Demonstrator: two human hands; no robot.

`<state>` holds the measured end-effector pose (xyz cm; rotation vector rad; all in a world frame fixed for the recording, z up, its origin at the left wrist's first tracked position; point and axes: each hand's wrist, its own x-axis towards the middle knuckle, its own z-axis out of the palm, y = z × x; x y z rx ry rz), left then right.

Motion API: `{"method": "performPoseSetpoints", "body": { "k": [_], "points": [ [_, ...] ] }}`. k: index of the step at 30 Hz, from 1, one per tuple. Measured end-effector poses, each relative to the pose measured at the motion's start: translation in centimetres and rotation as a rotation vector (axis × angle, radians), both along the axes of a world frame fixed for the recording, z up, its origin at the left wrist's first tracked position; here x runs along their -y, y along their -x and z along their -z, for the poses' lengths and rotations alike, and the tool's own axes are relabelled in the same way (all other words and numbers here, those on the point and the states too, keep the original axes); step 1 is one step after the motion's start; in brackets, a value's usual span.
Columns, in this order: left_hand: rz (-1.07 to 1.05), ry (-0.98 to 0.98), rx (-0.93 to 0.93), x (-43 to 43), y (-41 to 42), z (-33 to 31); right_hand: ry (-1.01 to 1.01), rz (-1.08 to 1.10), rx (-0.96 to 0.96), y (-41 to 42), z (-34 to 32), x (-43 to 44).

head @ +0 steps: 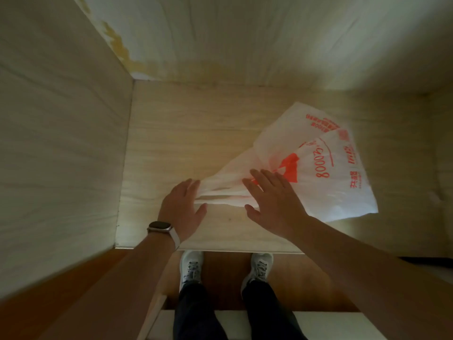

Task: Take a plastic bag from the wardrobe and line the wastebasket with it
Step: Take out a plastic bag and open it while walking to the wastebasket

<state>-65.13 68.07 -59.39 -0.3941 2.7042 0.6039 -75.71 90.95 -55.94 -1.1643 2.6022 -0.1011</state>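
Reaching into the wardrobe, both hands meet the bag (316, 165), which lies flat on the shelf (186, 133). Its long axis runs from the bunched handles nearest the person out to the far right. The left hand (182, 209) touches those handles, fingers loose, nothing pinched yet; the right hand (274, 204) lies spread open on the bag. No wastebasket is in view.
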Motion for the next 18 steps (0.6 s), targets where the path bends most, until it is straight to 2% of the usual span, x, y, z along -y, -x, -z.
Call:
{"method": "performPoseSetpoints", "body": {
  "k": [7,15,18],
  "points": [
    [0.007,0.024,0.003,-1.9,-0.7,5.1,-0.011,0.072,0.079,-0.2,4.9,0.2],
    [-0.046,0.041,-0.285,-3.1,-0.6,7.8,0.031,0.111,0.104,-0.5,7.4,-0.4],
    [-0.008,-0.034,-0.311,-3.0,-0.1,7.4,0.028,0.122,0.113,-0.6,7.3,-0.7]
  ]
}}
